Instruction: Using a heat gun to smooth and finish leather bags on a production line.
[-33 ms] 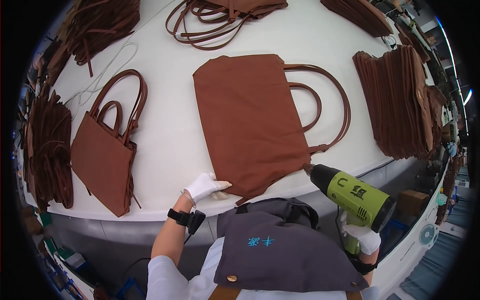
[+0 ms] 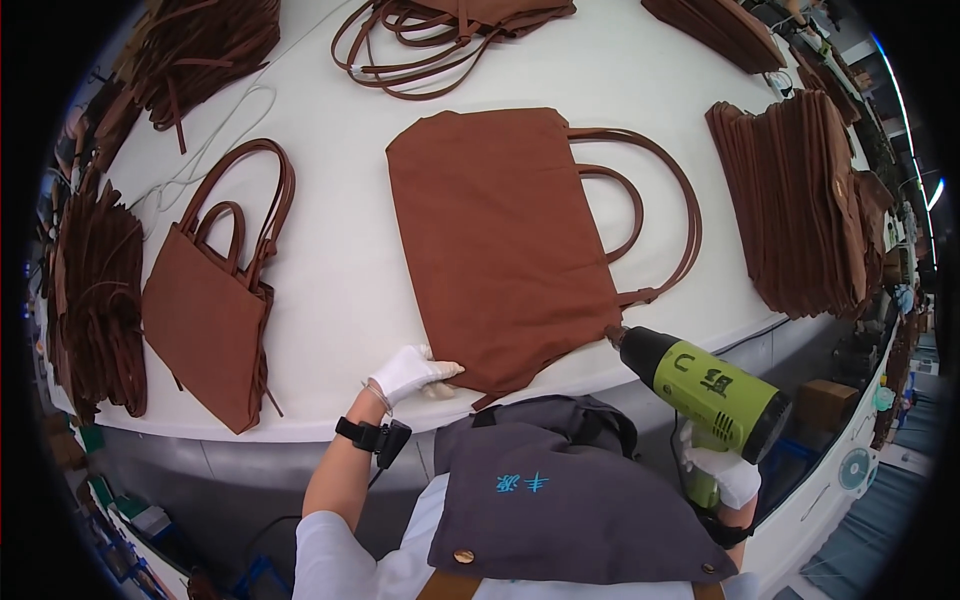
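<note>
A brown tote bag [image 2: 500, 240] lies flat on the white table [image 2: 330, 330], its handles toward the right. My left hand [image 2: 410, 373], in a white glove, has its fingers closed on the bag's near left corner. In my right hand [image 2: 728, 472], also gloved, is a green and black heat gun [image 2: 712, 392], gripped by its handle. The gun's nozzle points at the bag's near right corner, just below the handles. From this angle I cannot tell whether it touches the fabric. The gun's body partly covers my right fingers.
A second brown bag [image 2: 208, 325] with upright handles lies at the left, beside a bundle of brown straps [image 2: 98, 300]. A thick stack of brown bags [image 2: 790, 205] stands on the right. More brown pieces [image 2: 500, 15] and a white cord [image 2: 205, 150] lie farther back.
</note>
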`<action>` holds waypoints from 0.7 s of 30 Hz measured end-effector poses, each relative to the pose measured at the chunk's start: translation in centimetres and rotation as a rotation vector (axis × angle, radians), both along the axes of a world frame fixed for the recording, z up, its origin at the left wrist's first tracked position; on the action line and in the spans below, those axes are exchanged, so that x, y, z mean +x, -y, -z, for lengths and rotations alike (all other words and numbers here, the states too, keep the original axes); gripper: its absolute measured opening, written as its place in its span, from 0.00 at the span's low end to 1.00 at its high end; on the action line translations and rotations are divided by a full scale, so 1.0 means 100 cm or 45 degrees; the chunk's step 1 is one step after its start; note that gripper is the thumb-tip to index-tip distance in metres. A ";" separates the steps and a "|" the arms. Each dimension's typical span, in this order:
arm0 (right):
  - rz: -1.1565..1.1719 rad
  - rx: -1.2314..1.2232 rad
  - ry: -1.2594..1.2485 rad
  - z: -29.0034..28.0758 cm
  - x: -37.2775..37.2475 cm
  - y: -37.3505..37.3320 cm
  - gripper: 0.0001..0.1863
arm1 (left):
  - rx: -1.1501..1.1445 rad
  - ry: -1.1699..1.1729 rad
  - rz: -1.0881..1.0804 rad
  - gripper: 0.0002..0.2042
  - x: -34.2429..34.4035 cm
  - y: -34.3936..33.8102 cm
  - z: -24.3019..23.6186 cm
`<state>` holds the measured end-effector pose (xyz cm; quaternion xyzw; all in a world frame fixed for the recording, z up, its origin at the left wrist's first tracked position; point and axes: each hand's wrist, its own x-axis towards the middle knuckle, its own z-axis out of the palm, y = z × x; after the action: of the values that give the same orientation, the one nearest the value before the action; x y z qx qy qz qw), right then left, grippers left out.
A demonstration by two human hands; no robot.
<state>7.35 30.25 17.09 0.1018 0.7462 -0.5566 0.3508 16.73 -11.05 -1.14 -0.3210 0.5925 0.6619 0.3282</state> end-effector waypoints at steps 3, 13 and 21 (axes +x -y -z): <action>-0.009 -0.019 0.057 0.011 -0.002 -0.007 0.26 | -0.017 0.013 0.021 0.15 -0.001 0.001 0.002; -0.103 0.000 0.058 0.001 -0.002 0.021 0.21 | -0.045 0.029 0.061 0.15 -0.002 0.003 0.000; 0.061 0.069 -0.088 0.011 -0.011 0.016 0.24 | -0.051 0.067 0.061 0.16 -0.001 0.003 0.007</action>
<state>6.24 28.64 15.95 0.1098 0.7701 -0.5475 0.3085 16.66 -11.38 -1.85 -0.3306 0.6043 0.6333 0.3528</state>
